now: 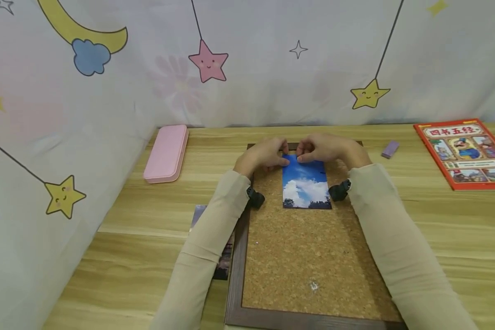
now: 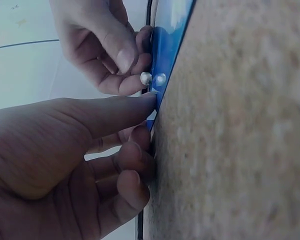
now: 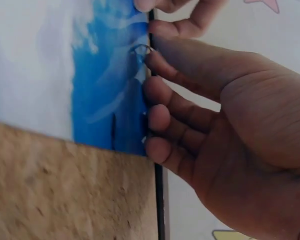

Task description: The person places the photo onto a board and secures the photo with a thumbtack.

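Both hands [image 1: 268,155] [image 1: 327,148] half curled: left grips photo [image 1: 305,183], right pinches pin [image 2: 146,78].

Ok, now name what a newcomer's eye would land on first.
Probably the vivid blue sky photo on the brown cork board, with the left hand and right hand both at its top edge. Next, perhaps, the red-bordered book at the table's far right and the pink case at its far left. The yellow moon, upper left on the pale backdrop, may also catch the eye.
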Demonstrator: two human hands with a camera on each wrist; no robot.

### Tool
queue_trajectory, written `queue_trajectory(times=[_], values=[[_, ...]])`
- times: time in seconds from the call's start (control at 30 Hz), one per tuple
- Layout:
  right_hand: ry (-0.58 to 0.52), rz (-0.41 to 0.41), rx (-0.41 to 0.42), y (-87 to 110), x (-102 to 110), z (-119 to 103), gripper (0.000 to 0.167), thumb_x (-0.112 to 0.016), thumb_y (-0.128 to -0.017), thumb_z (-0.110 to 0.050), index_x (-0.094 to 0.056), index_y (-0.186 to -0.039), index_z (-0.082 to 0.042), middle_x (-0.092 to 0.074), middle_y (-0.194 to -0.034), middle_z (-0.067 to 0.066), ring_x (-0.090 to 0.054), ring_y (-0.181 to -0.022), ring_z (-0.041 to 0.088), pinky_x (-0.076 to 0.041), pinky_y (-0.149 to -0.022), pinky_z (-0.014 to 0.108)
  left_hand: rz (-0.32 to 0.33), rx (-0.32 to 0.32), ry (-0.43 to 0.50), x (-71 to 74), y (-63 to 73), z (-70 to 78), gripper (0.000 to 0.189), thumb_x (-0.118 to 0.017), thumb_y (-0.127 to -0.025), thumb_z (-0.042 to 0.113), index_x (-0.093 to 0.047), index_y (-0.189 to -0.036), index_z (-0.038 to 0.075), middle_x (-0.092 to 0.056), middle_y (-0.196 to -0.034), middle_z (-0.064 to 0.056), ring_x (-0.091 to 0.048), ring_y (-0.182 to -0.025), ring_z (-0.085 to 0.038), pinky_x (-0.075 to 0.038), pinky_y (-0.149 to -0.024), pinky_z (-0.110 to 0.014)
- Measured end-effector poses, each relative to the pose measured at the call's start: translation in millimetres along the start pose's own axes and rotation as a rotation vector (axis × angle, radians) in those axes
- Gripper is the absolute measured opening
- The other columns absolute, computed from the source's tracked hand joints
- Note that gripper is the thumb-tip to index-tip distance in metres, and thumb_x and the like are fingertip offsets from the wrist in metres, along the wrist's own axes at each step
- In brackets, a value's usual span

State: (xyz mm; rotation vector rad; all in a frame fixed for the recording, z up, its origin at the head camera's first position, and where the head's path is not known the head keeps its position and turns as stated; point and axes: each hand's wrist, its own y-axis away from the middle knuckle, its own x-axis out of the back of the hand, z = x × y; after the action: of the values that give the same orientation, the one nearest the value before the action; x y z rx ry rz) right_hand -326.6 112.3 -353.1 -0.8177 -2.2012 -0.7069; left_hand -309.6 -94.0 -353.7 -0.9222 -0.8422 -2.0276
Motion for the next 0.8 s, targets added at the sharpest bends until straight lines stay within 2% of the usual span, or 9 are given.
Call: queue_trajectory(times=[0.1,0.27,0.6,0.8], values=[[0.017,0.033,-0.010,-3.4,-2.8,-3.2,0.017,-0.063,-0.101,-0.018,-0.066,-0.105,-0.003,-0.064,-0.092,0.009,-0.054,-0.078,0.021,-0.044,-0.069,0.033,-0.004,0.004,-0.005,0.2,0.3,0.1,0.026,-0.068,-0.098,0.021,-0.056,-0.116,0.008,-0.059,-0.076,-0.009,-0.057,-0.059,-0.018,-0.051,-0.056,-0.030],[0.064,0.069,-0.027,-6.9,-5.4,-7.5,0.012,-0.065,-0.099,-0.014,-0.068,-0.099,-0.002,-0.066,-0.090,0.009,-0.055,-0.076,0.020,-0.045,-0.069,0.033,-0.004,0.007,0.003,0.9,-0.2,-0.3,0.025,-0.069,-0.097,0.020,-0.056,-0.115,0.008,-0.060,-0.078,-0.009,-0.056,-0.058,-0.018,-0.050,-0.055,-0.029],[0.122,0.070,-0.069,-0.9,1.6,-7.1,0.011,-0.067,-0.098,-0.011,-0.070,-0.094,-0.001,-0.065,-0.079,0.009,-0.057,-0.067,0.020,-0.046,-0.063,0.032,-0.002,0.013,0.020,2.3,0.9,0.5,0.026,-0.069,-0.097,0.020,-0.056,-0.116,0.008,-0.060,-0.082,-0.010,-0.058,-0.062,-0.018,-0.051,-0.056,-0.030],[0.151,0.021,-0.049,1.3,6.6,-5.2,0.008,-0.066,-0.097,-0.008,-0.070,-0.093,-0.002,-0.065,-0.079,0.008,-0.059,-0.067,0.020,-0.048,-0.062,0.031,-0.006,0.012,0.017,2.7,1.2,1.1,0.026,-0.069,-0.097,0.021,-0.056,-0.116,0.008,-0.060,-0.084,-0.010,-0.059,-0.064,-0.019,-0.052,-0.057,-0.030]])
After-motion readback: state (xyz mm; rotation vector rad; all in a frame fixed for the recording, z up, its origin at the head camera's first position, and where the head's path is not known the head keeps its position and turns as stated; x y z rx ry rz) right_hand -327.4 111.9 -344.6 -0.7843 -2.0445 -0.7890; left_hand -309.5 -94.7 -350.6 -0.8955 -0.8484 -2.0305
